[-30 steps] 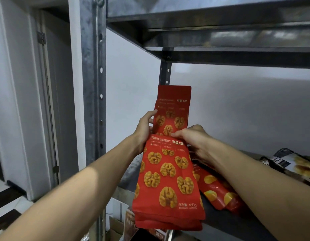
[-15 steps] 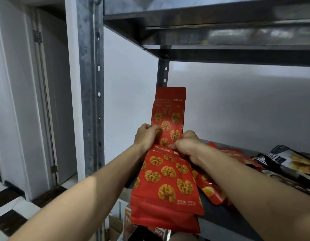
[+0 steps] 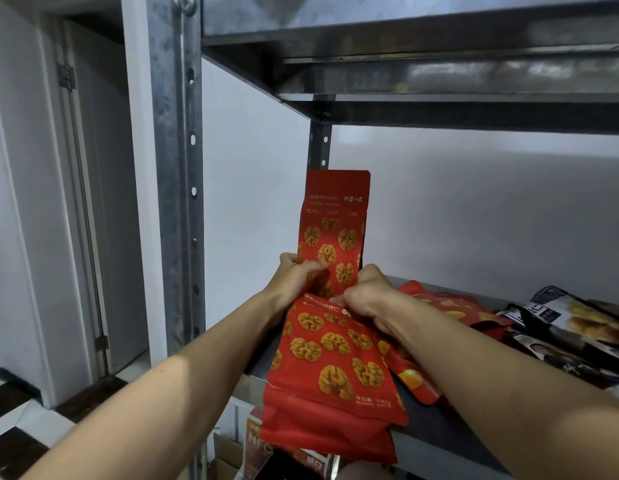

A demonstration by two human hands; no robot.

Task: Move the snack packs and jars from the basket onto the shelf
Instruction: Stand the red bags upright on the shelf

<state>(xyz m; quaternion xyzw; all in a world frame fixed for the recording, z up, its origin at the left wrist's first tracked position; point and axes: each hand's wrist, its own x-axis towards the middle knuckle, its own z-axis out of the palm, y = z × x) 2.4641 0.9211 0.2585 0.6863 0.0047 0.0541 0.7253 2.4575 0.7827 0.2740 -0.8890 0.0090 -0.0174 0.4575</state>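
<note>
Two walnut packs [image 3: 332, 355], perhaps three, gripped.

You work in dim, flat indoor light with cool grey cast. Brightest patch sits on top of your left forearm [image 3: 169, 382], underside shaded. Upper shelf [image 3: 439, 74] underside dark, smeared pale reflections along its face. Back wall [image 3: 474, 209] greyer than side wall [image 3: 249, 174]. Red walnut packs [image 3: 336, 216] saturated, small print soft. Dark packs [image 3: 571, 320] at right edge blurred, detail lost. Wide-angle bend: steel post [image 3: 173, 174] and door frame [image 3: 83, 202] bow outward near left edge. Your forearms loom large at bottom corners
</note>
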